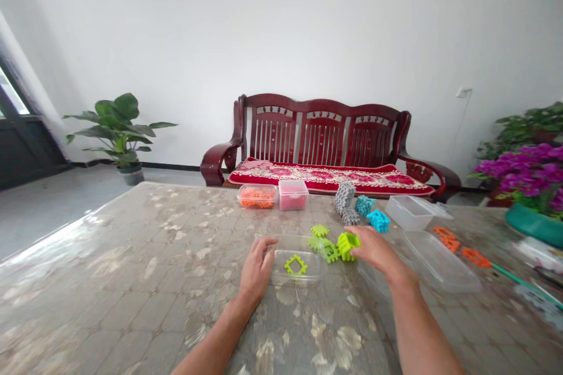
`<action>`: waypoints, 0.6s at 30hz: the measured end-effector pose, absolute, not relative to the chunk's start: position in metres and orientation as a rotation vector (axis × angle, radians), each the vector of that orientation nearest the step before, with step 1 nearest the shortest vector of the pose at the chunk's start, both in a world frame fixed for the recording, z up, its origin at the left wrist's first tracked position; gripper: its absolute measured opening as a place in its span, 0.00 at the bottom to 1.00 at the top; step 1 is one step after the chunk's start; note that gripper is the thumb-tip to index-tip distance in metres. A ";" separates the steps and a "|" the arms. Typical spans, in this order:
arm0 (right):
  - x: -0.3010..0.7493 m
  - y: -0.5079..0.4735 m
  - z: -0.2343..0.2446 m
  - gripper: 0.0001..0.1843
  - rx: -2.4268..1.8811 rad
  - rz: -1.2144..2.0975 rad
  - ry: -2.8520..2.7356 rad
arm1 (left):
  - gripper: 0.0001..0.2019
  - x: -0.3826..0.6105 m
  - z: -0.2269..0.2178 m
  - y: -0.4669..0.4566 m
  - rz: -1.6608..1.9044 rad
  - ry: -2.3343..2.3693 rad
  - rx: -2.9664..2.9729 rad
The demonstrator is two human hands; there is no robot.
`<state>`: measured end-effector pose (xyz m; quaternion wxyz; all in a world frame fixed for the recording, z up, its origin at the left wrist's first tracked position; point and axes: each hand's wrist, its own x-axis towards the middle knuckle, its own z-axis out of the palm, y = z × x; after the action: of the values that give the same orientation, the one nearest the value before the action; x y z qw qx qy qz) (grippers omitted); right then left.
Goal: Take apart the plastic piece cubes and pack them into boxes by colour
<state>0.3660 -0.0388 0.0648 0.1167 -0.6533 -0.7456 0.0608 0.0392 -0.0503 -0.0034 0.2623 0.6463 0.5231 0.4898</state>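
My right hand [369, 248] grips a lime-green cube of interlocking toy pieces [347, 246], its open side facing me. To the left of it lie flat lime-green pieces [320, 230] on the table. In front of me sits a clear plastic container [314, 272] with a single square green ring piece [295, 265] in it. My left hand [260, 261] rests at the container's left side, fingers curved over its edge. Whether those fingers press on the wall or only touch it is hard to see.
Behind stand a tub of orange pieces [257, 195], a pink-filled box [293, 195], grey stacked pieces [344, 199] and blue clusters [378, 221]. To the right are an uncovered clear box [409, 212], a clear lid [440, 263], orange pieces [476, 258] and a flower pot [534, 224].
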 end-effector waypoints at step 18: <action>0.228 -0.064 0.085 0.26 -1.454 0.360 -2.329 | 0.14 0.042 -0.006 -0.050 1.355 1.398 1.755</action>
<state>0.2279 -0.0642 0.0849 0.1854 -0.5159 -0.8265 0.1276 0.0420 -0.0502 -0.0065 0.2574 0.6471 0.5154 0.4994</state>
